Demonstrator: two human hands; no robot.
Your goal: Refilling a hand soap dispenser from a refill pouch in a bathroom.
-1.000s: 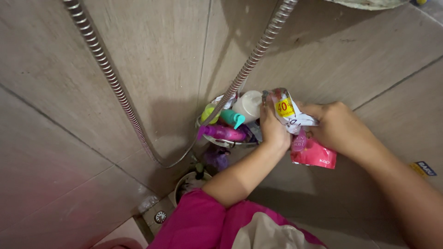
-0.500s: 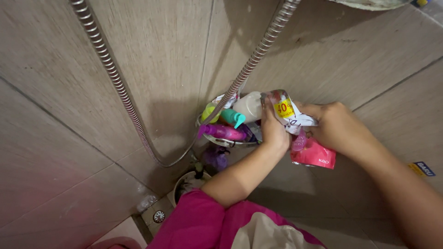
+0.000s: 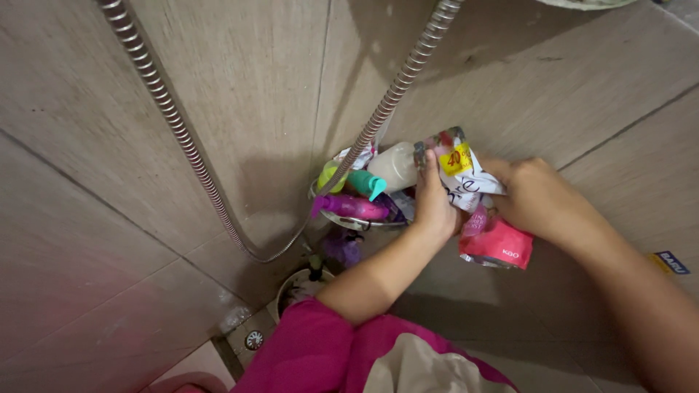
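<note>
Both hands hold a soft refill pouch [image 3: 489, 234], white at its crumpled top and pink-red at the bottom, with a yellow sticker. My left hand [image 3: 435, 200] grips its left side near the top. On the right side my right hand [image 3: 542, 202] clasps the pouch. The pouch is held just right of a metal corner rack [image 3: 349, 222] with several bottles: a white one [image 3: 395, 166], a teal cap [image 3: 366, 184], a magenta and purple bottle [image 3: 349, 209] and a yellow-green one [image 3: 329, 177].
A ribbed metal shower hose [image 3: 186, 142] loops down across the tiled corner walls. A lower rack [image 3: 298, 285] with items sits below. A floor drain [image 3: 253, 339] lies at the bottom. My pink sleeve and clothing [image 3: 328, 353] fill the lower middle.
The top of the pouch has risen a little and unfolded slightly; my left thumb now lies along its upper edge. The view has shifted slightly.
</note>
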